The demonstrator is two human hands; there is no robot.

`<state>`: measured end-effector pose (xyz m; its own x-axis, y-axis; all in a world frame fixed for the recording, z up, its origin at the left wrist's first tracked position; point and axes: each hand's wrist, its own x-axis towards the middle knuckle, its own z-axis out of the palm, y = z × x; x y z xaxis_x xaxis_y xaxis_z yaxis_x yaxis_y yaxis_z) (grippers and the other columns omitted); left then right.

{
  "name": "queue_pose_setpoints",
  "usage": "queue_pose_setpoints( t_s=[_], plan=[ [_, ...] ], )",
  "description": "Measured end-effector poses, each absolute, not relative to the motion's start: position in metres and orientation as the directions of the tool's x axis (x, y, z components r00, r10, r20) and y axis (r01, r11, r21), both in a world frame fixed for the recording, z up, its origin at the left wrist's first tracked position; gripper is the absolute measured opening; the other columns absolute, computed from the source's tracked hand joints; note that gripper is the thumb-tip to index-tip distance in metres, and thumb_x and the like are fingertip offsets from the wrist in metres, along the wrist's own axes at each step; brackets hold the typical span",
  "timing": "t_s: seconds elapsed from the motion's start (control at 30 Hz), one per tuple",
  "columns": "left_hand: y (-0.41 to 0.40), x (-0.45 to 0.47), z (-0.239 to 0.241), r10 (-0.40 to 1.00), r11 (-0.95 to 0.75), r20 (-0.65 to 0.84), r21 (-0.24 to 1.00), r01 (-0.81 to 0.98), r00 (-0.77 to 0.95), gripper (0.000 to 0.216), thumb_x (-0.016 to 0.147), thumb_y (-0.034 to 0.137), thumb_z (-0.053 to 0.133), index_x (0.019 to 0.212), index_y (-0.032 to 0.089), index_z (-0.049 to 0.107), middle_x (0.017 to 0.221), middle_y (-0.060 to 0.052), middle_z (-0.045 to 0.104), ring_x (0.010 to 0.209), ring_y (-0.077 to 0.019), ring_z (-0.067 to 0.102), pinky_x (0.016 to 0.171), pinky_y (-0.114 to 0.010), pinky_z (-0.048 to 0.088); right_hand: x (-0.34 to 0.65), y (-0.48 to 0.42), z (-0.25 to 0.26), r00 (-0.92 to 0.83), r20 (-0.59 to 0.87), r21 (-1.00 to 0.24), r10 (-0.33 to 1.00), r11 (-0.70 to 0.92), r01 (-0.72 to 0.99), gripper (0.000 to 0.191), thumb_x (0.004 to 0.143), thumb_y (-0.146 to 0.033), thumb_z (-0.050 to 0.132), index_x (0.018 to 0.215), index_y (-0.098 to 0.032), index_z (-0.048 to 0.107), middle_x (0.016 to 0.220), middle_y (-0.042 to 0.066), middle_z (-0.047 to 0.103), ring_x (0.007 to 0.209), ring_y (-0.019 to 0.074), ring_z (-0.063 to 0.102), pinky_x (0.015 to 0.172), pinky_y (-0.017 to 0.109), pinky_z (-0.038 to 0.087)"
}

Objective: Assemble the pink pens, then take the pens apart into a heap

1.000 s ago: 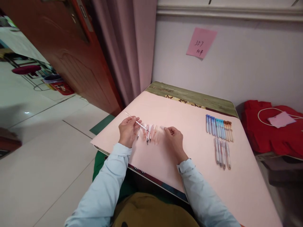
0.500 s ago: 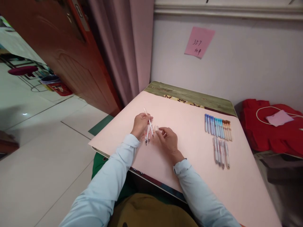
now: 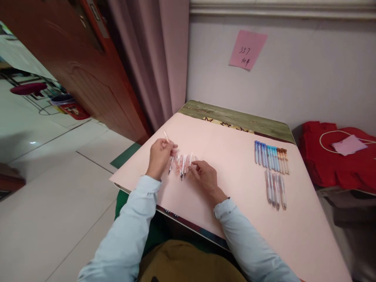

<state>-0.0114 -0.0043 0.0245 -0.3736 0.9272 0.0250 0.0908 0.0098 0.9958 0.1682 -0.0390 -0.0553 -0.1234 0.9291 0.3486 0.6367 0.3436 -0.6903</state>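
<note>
My left hand (image 3: 159, 157) is closed round a thin white pen refill (image 3: 167, 137) whose tip sticks up past the fingers. Just right of it a small heap of clear pen barrels and refills (image 3: 182, 163) lies on the pink table cover (image 3: 235, 172). My right hand (image 3: 205, 177) rests on the cover with its fingertips pinching at a piece on the right side of that heap; what it grips is too small to make out. Both sleeves are light blue.
A row of blue and orange assembled pens (image 3: 271, 152) lies at the far right of the cover, with several white pens (image 3: 275, 188) below it. A pink note (image 3: 247, 50) hangs on the wall. Red bag (image 3: 335, 156) right of the table, door and curtain left.
My left hand drew back to the left with the refill, away from the heap. My right hand slid left and down onto the heap's right side.
</note>
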Motion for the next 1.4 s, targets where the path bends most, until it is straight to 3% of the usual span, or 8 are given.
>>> queue_pose_setpoints(
  t_s=[0.13,0.27,0.4,0.5,0.67,1.0,1.2,1.4],
  plan=[
    [-0.039,-0.024,0.009,0.939,0.309,-0.167,0.792,0.527,-0.299,0.017,0.077,0.036,0.063,0.078,0.019,0.057,0.058,-0.003,0.066,0.048,-0.0177,0.059,0.055,-0.029,0.044,0.167,-0.037,-0.053,-0.09,0.375,-0.712,0.923,0.349,0.609,0.023,0.093,-0.039,0.058,0.097,-0.021,0.073,0.081,0.001,0.069,0.067,0.0123,0.061,0.065,0.024,0.045],
    [-0.048,-0.023,-0.007,0.956,0.289,-0.129,0.554,0.781,-0.262,0.025,0.079,0.044,0.061,0.068,0.021,0.057,0.056,-0.004,0.065,0.058,-0.0214,0.062,0.06,-0.031,0.04,0.172,-0.041,-0.043,-0.043,0.398,-0.724,0.916,0.343,0.599,0.027,0.093,-0.039,0.055,0.094,-0.02,0.073,0.079,0.002,0.07,0.064,0.013,0.059,0.065,0.025,0.046],
    [-0.047,-0.029,-0.009,0.974,0.22,-0.052,0.484,0.847,-0.223,0.035,0.083,0.054,0.055,0.067,0.023,0.057,0.061,-0.007,0.066,0.064,-0.0242,0.063,0.061,-0.032,0.037,0.215,-0.055,-0.015,0.075,0.393,-0.715,0.917,0.253,0.652,0.032,0.092,-0.045,0.055,0.098,-0.019,0.074,0.084,0.005,0.073,0.063,0.0143,0.061,0.066,0.026,0.047],
    [-0.048,-0.038,-0.003,0.974,0.208,-0.026,0.489,0.847,-0.224,0.032,0.082,0.053,0.055,0.069,0.023,0.058,0.064,-0.006,0.068,0.066,-0.0249,0.063,0.061,-0.031,0.037,0.279,-0.075,0.005,0.266,0.295,-0.595,0.918,-0.041,0.803,0.035,0.09,-0.051,0.056,0.093,-0.021,0.074,0.077,0.006,0.073,0.069,0.0193,0.065,0.066,0.029,0.044],
    [-0.045,-0.048,0.002,0.973,0.171,0.039,0.538,0.825,-0.227,0.029,0.08,0.051,0.056,0.073,0.023,0.06,0.07,-0.004,0.07,0.071,-0.024,0.064,0.063,-0.03,0.038,0.372,-0.117,0.005,0.57,0.068,-0.18,0.819,-0.552,0.814,0.038,0.087,-0.055,0.056,0.09,-0.02,0.071,0.078,0.012,0.072,0.075,0.0266,0.066,0.062,0.032,0.039],
    [-0.05,-0.04,0.017,0.959,0.107,0.125,0.674,0.731,-0.255,0.028,0.08,0.049,0.058,0.071,0.022,0.061,0.056,0.002,0.063,0.056,-0.0177,0.057,0.062,-0.028,0.04,0.382,-0.109,-0.007,0.587,0.023,-0.099,0.809,-0.582,0.807,0.047,0.088,-0.057,0.054,0.108,-0.017,0.067,0.094,0.016,0.072,0.087,0.0316,0.068,0.069,0.036,0.045],
    [-0.056,-0.055,0.02,0.937,0.108,0.119,0.797,0.594,-0.329,0.026,0.079,0.046,0.062,0.071,0.021,0.061,0.054,0.002,0.06,0.05,-0.0146,0.052,0.055,-0.026,0.04,0.404,-0.112,-0.013,0.617,-0.12,-0.077,0.778,-0.627,0.775,0.044,0.085,-0.055,0.053,0.096,-0.018,0.074,0.086,0.019,0.072,0.084,0.0353,0.069,0.065,0.039,0.045],
    [-0.056,-0.046,0.017,0.95,0.065,0.07,0.91,0.41,-0.305,0.023,0.078,0.041,0.066,0.071,0.02,0.061,0.053,0.002,0.059,0.046,-0.0116,0.048,0.051,-0.024,0.038,0.392,-0.114,0.009,0.629,0.017,-0.1,0.777,-0.625,0.774,0.037,0.082,-0.047,0.056,0.089,-0.018,0.078,0.082,0.02,0.072,0.081,0.035,0.068,0.066,0.04,0.044]
  ],
)
